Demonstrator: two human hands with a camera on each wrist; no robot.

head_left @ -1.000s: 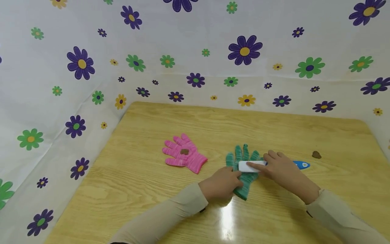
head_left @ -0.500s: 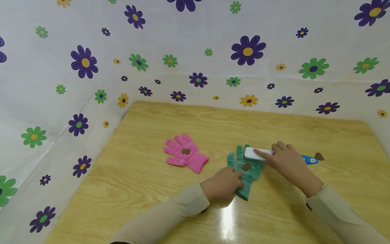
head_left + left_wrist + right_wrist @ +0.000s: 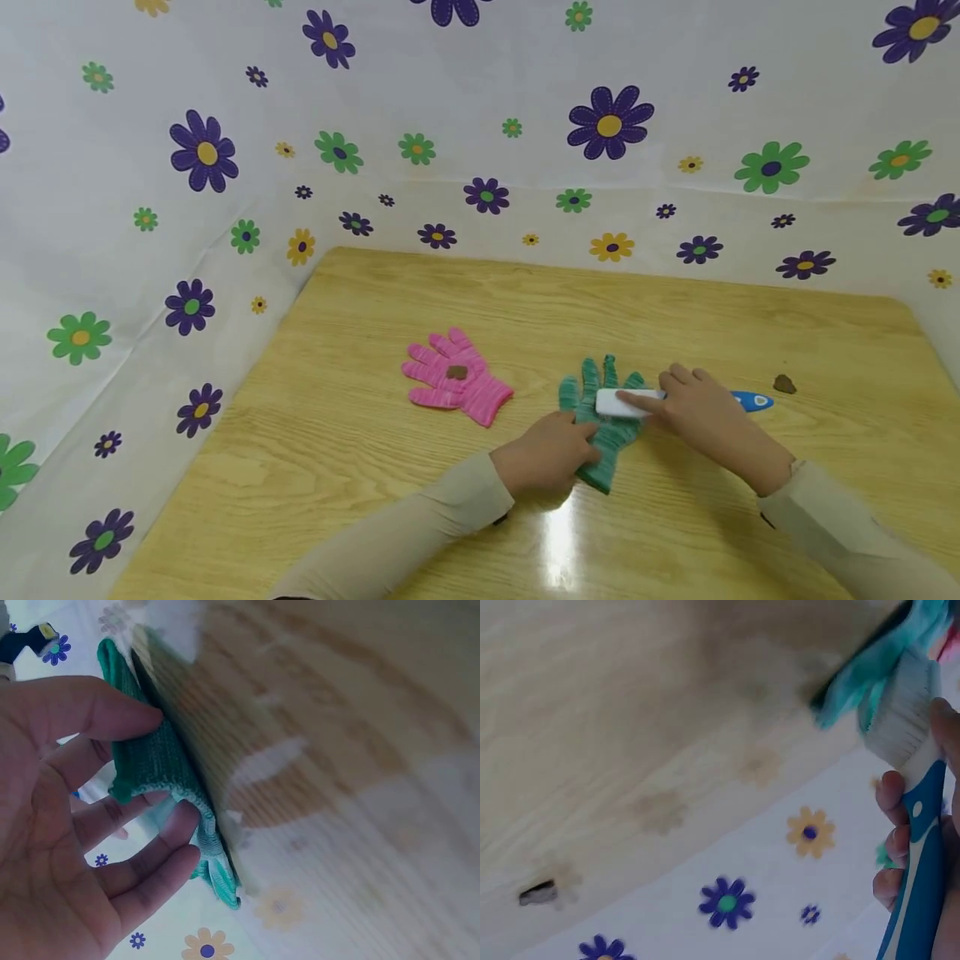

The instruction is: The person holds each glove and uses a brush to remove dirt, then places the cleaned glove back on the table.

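A green knitted glove (image 3: 615, 433) lies on the table, fingers pointing away. My left hand (image 3: 543, 454) holds its left edge near the cuff; in the left wrist view, the thumb lies on the knit (image 3: 150, 765) and curved fingers touch its edge. My right hand (image 3: 701, 417) grips a scrub brush (image 3: 615, 403) with a white head and blue handle, index finger stretched along the head's back. The brush head lies over the glove's palm, hiding the brown patch there. White bristles (image 3: 904, 712) face the glove in the right wrist view.
A pink knitted glove (image 3: 480, 392) with a brown patch (image 3: 456, 372) lies to the left on the wooden table (image 3: 337, 358). A small brown lump (image 3: 784, 384) sits right of the brush handle. Flowered white cloth (image 3: 510, 75) stands behind the table and along its left side.
The brush moved up toward the glove's fingers, baring the brown patch, then came back down over the palm. My left hand has stayed in place on the glove.
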